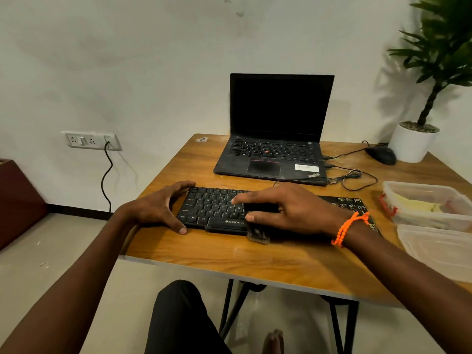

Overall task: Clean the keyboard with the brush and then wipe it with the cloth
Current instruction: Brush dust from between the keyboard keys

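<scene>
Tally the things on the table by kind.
Keyboard: 1
Brush: 1
Laptop: 1
Mouse: 1
Potted plant: 1
Clear plastic containers: 2
Total: 7

R hand (288, 209) w/ brush (258, 226) on keyboard (212, 208)
</scene>
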